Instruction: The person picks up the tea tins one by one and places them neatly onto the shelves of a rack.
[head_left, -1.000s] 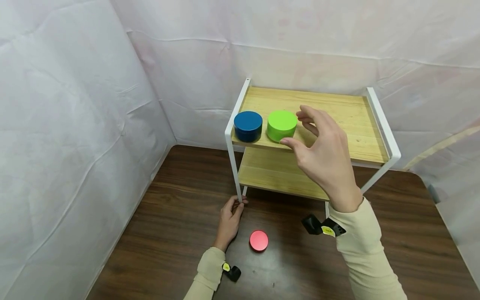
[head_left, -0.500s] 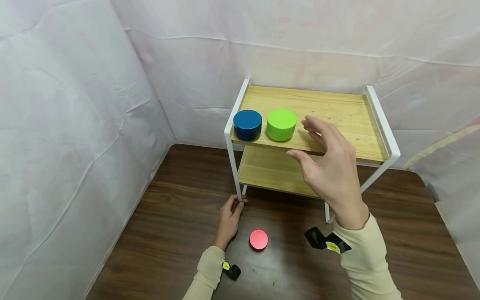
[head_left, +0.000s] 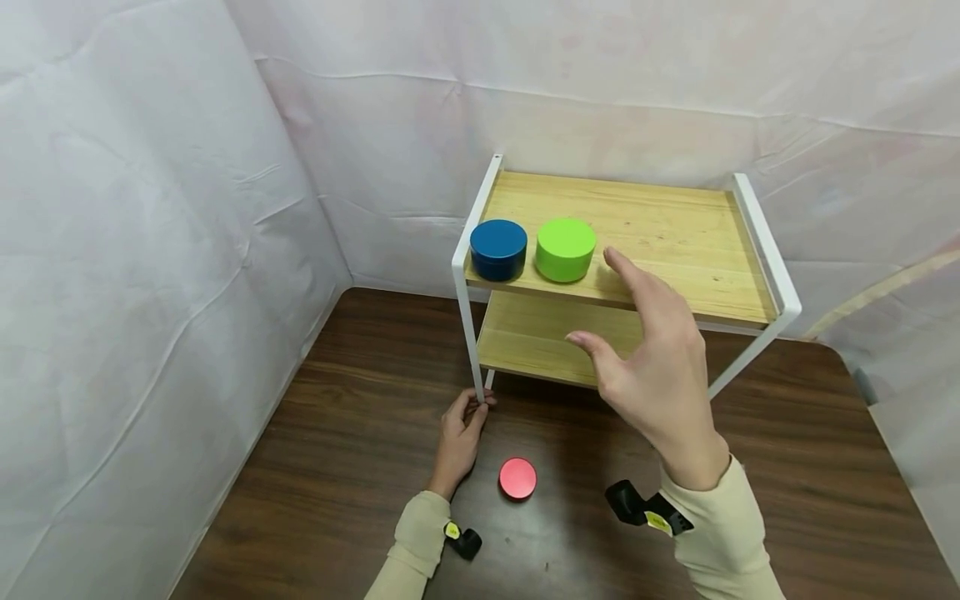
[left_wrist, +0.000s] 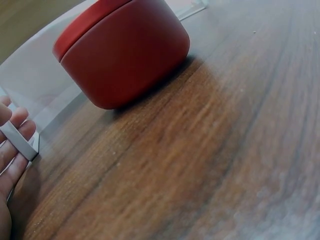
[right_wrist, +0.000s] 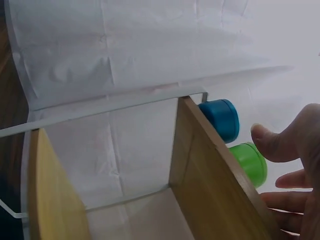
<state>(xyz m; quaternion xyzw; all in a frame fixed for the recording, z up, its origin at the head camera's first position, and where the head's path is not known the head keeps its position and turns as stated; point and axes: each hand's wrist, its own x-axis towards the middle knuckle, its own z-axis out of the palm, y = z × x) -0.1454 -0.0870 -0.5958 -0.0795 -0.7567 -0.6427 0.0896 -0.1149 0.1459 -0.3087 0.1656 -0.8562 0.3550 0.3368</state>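
Note:
On the upper board of a two-tier shelf (head_left: 667, 225), a blue round tin (head_left: 498, 250) stands at the left front. Beside it is a green round tin (head_left: 566, 250), a small gap between them. My right hand (head_left: 660, 367) is in the air in front of the shelf, right of the green tin and apart from it, thumb and fingers spread with nothing between them. My left hand (head_left: 459, 442) holds the foot of the shelf's front left white leg (left_wrist: 20, 142) between thumb and fingers. A red lidded round tin (left_wrist: 125, 50) stands on the table, right of that hand.
The dark wooden table (head_left: 337, 433) bears the shelf. A lower board (head_left: 540, 337) sits under the upper one. White cloth walls (head_left: 637, 75) hang behind the shelf and at the left.
My right hand has drawn away from the green tin, down towards me, and its thumb and fingers have spread wider. The left hand and the tins stay where they were.

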